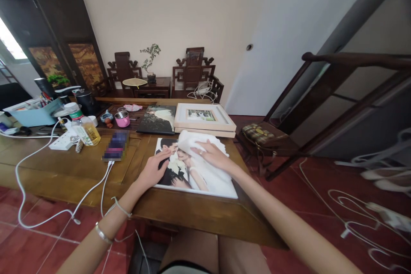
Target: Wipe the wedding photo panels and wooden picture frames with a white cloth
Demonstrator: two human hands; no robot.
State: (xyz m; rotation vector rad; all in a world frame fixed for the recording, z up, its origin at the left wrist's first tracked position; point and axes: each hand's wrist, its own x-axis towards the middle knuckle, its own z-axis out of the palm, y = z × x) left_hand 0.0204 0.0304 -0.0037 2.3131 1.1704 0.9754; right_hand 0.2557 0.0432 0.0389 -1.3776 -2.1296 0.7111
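A large photo panel (195, 182) with a couple's wedding picture lies flat on the wooden table near its right end. My left hand (154, 170) rests at the panel's left side, fingers stretched and thumb apart, holding nothing. Flat on a crumpled white cloth (221, 168) lies my right hand (210, 154), with its fingers extended. The cloth spreads over the upper right of the panel and hides that part of the picture. Just behind are a dark photo panel (159, 119) and a stack of pale wooden picture frames (205, 126).
To the left on the table (135, 188) are a phone (116, 145) with white cables, a power strip (62, 141), a bottle of yellow liquid (88, 132), a pink cup (122, 119) and a blue bin (34, 115). A dark wooden chair (263, 137) stands at the right.
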